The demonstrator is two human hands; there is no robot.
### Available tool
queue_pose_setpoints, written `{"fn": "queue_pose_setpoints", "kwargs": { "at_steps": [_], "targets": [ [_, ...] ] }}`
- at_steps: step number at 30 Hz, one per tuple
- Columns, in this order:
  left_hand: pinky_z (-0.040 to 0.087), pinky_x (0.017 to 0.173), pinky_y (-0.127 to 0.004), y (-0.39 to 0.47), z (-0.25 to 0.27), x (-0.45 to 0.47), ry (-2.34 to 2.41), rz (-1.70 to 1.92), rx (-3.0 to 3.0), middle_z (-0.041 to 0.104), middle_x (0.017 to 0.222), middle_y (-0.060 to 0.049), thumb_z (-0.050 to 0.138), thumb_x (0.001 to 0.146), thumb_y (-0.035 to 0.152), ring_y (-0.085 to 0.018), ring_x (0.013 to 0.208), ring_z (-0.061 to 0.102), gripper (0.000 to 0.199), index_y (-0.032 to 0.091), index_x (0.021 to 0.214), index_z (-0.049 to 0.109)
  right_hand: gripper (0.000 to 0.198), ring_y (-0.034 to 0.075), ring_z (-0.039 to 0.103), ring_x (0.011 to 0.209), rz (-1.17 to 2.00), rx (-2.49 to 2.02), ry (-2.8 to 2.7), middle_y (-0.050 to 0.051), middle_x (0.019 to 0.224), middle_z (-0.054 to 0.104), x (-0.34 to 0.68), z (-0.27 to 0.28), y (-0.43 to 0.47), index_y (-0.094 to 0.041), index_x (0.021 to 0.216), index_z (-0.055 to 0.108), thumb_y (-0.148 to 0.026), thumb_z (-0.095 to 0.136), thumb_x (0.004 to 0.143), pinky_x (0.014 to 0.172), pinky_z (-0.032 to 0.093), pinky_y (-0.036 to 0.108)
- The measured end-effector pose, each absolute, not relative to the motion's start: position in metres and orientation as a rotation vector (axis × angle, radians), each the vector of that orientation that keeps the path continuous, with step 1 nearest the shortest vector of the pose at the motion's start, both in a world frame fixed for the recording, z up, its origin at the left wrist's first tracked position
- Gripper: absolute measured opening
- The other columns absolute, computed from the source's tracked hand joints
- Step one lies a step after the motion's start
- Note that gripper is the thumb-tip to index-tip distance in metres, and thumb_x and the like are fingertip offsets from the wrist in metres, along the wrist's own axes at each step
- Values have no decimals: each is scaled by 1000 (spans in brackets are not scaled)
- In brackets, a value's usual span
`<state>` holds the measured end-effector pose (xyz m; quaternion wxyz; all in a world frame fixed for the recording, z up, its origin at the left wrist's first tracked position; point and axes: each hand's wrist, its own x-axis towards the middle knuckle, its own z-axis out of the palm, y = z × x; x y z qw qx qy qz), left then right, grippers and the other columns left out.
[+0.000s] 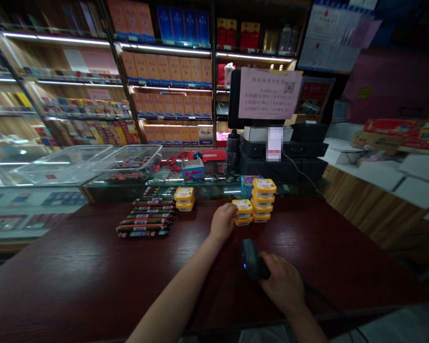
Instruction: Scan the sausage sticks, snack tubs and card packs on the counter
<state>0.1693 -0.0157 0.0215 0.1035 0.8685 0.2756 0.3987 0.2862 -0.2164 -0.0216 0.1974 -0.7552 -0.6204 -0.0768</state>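
My right hand (284, 281) is wrapped round the handle of a dark barcode scanner (250, 259), which has a small blue light lit. My left hand (223, 222) is closed at the left side of the top yellow tub (242, 206) of a short stack; its fingertips are partly hidden. Directly right of it rises a taller stack of yellow tubs (263, 200). Another pair of yellow tubs (184, 197) stands further left. Beside that pair lie several dark wrapped sticks (146, 219) in a row, on the dark red wooden table (93, 276).
A glass counter (214, 178) borders the table's far edge, bearing clear plastic bins (128, 158), a small blue box (193, 170) and a black bottle (232, 147). A monitor with a pink notice (268, 95) stands behind. The scanner's cable (325, 300) trails right. Boxed goods fill the back shelves.
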Motion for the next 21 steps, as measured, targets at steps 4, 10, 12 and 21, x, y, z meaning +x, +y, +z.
{"fn": "queue_pose_setpoints", "kwargs": {
  "at_steps": [4, 10, 12, 21],
  "targets": [
    [48, 85, -31, -21, 22, 167, 832, 1035, 2696, 62, 104, -5, 50, 83, 14, -18, 93, 58, 20, 23, 96, 62, 37, 20, 62, 89, -220, -2094, -1741, 5, 95, 69, 288, -25, -217, -20, 111, 59, -18, 55, 74, 80, 41, 30],
    [48, 91, -35, -21, 11, 168, 990, 1137, 2407, 57, 119, -8, 64, 74, 12, -20, 105, 57, 43, 20, 115, 56, 36, 20, 61, 90, -206, -2094, -1744, 5, 97, 68, 288, -26, -217, -21, 112, 59, -18, 55, 76, 80, 41, 30],
    [48, 91, -36, -19, 3, 169, 1021, 1131, 2289, 61, 110, -8, 67, 70, 10, -20, 102, 59, 44, 18, 112, 58, 36, 20, 61, 91, -207, -2093, -1750, 5, 98, 68, 288, -25, -217, -21, 112, 59, -18, 54, 76, 81, 41, 30],
    [49, 89, -37, -21, -9, 164, 855, 1088, 2278, 65, 105, -8, 69, 69, 11, -19, 99, 61, 42, 18, 109, 61, 34, 20, 62, 90, -197, -2128, -1748, 4, 98, 69, 287, -25, -218, -23, 112, 59, -24, 55, 78, 82, 42, 30]
  ]
}}
